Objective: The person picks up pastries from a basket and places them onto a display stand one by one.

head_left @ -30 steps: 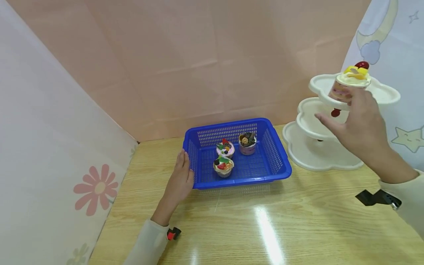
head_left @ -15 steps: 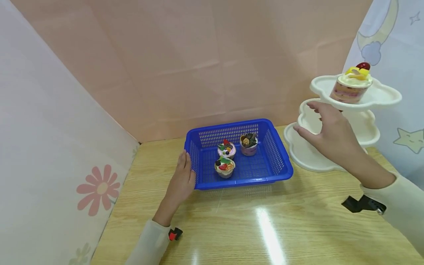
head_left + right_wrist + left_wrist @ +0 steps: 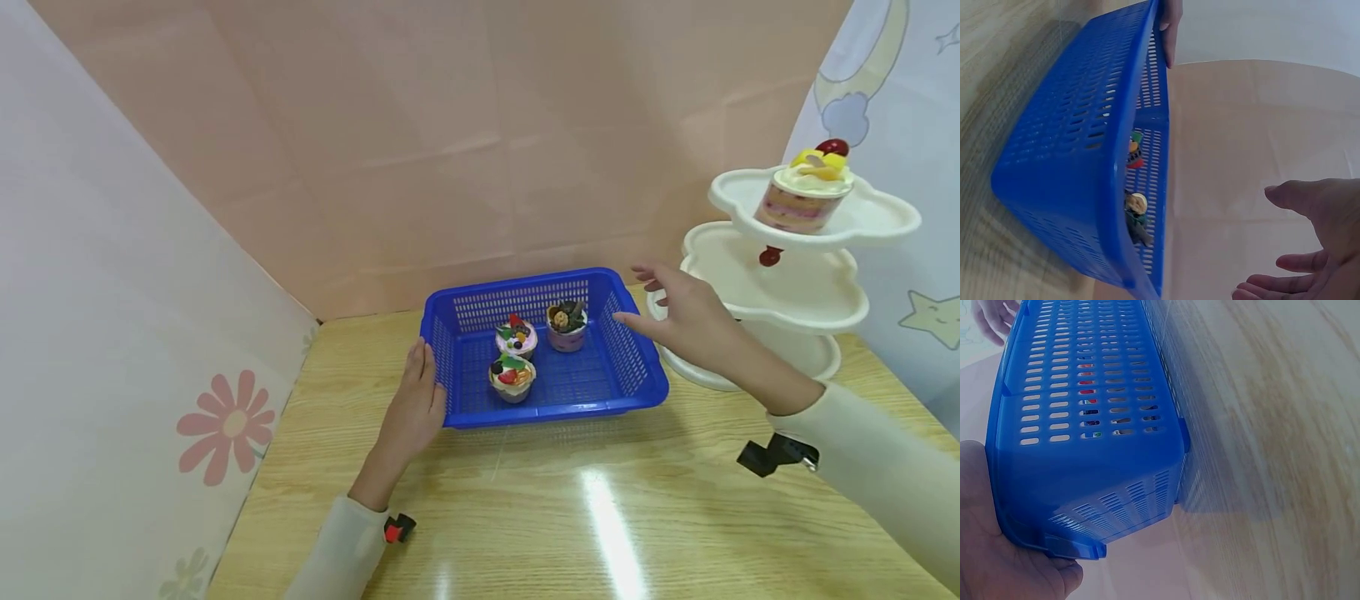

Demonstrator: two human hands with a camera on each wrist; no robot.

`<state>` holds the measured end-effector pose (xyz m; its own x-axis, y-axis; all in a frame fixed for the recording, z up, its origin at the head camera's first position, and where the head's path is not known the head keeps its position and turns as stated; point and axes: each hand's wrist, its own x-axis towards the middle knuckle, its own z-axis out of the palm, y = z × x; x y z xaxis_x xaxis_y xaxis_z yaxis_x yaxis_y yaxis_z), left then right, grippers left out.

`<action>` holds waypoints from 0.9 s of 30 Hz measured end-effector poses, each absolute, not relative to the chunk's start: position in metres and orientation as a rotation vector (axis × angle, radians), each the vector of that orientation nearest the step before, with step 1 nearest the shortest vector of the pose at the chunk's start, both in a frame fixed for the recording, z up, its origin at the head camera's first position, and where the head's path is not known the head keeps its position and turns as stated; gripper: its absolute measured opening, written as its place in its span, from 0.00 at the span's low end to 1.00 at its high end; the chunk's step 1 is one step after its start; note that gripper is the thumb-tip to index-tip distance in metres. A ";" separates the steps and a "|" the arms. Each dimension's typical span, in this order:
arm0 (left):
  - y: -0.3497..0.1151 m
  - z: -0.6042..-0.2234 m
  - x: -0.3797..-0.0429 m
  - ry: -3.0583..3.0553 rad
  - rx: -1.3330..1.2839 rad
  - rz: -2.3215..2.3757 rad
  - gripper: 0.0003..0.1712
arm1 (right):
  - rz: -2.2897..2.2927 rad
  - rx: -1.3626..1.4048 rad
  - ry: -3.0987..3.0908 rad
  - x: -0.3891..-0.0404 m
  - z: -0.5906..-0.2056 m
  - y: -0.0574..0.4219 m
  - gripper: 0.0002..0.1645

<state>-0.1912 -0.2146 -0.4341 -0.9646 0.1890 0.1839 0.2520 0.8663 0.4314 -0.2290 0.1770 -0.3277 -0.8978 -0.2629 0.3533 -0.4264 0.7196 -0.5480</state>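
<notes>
A blue plastic basket (image 3: pixel 558 412) sits on the table with three dessert cups inside. One is a chocolate-topped dessert cup (image 3: pixel 566 327); a pink-cream cupcake (image 3: pixel 516 338) and a fruit-topped cupcake (image 3: pixel 512 379) stand close together to its left. My left hand (image 3: pixel 412 408) rests along the basket's left rim, fingers fairly straight, seen also in the left wrist view. Above the basket's right end hovers my right hand (image 3: pixel 686 321), thumb and fingers spread, holding nothing. A fruit-and-cream dessert cup (image 3: pixel 804 200) with a cherry on top stands on the upper tier of a white stand (image 3: pixel 873 218).
The three-tiered stand with scalloped plates is right of the basket, its lower tiers partly behind my right forearm. The wooden table (image 3: pixel 510 517) extends in front. A peach cloth (image 3: pixel 390 167) hangs behind, with patterned cloths at both sides.
My right hand has let go of the cherry-topped dessert cup on the upper tier and moved left and down to the basket's right side. The left hand stays at the basket's rim.
</notes>
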 end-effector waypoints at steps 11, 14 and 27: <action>-0.214 -0.436 -0.192 -2.899 -0.332 -0.704 0.35 | 1.116 0.616 -2.834 -0.252 -0.351 0.160 0.43; -0.213 -0.436 -0.192 -2.905 -0.333 -0.706 0.35 | 1.133 0.622 -2.870 -0.256 -0.357 0.155 0.43; -0.214 -0.434 -0.193 -2.903 -0.342 -0.691 0.36 | 1.118 0.582 -3.000 -0.284 -0.377 0.146 0.55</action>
<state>-0.1927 -0.2140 -0.4345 -0.9647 0.1874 0.1852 0.2508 0.8688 0.4271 -0.2836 0.1455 -0.3771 -0.9298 -0.3675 0.0191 -0.2905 0.7009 -0.6514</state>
